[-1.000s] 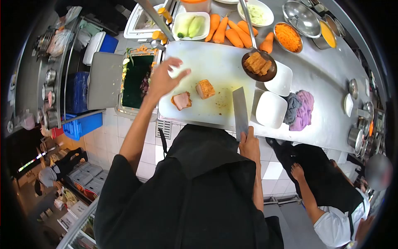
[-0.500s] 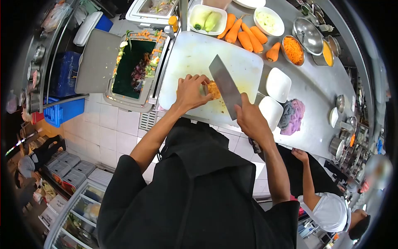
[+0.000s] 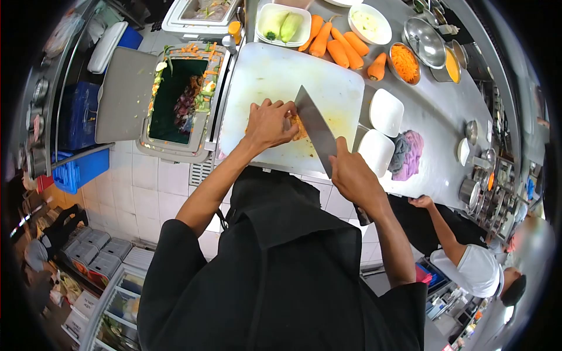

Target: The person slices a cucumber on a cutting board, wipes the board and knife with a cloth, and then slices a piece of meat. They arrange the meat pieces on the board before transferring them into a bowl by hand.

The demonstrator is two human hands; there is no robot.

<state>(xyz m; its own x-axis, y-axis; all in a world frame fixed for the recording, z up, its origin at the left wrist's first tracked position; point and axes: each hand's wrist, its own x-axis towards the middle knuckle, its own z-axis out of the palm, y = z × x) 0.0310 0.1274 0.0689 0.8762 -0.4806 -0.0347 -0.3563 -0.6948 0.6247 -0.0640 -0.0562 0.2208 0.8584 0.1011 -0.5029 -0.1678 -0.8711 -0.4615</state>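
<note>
On the white cutting board [image 3: 281, 70], my left hand [image 3: 269, 124] presses down with bent fingers on an orange-brown piece of food [image 3: 300, 127]. Most of that piece is hidden under the hand, so its kind does not show. My right hand [image 3: 354, 175] grips a cleaver [image 3: 315, 126] by its handle end, with a finger along the blade. The broad blade stands right at the left fingertips, beside the food. Small brown crumbs lie on the board near the blade.
Left of the board is an open bin [image 3: 175, 105] with vegetable scraps. Carrots [image 3: 336, 44], a dish of peeled green vegetables [image 3: 284, 26] and a bowl of shredded carrot [image 3: 405, 63] stand behind. White dishes [image 3: 386, 112] and cloths [image 3: 408, 155] lie right. Another person [image 3: 477, 269] stands at the right.
The whole scene has shifted slightly left in view. The cleaver blade is nearer my left fingertips, and my left hand covers more of the food piece.
</note>
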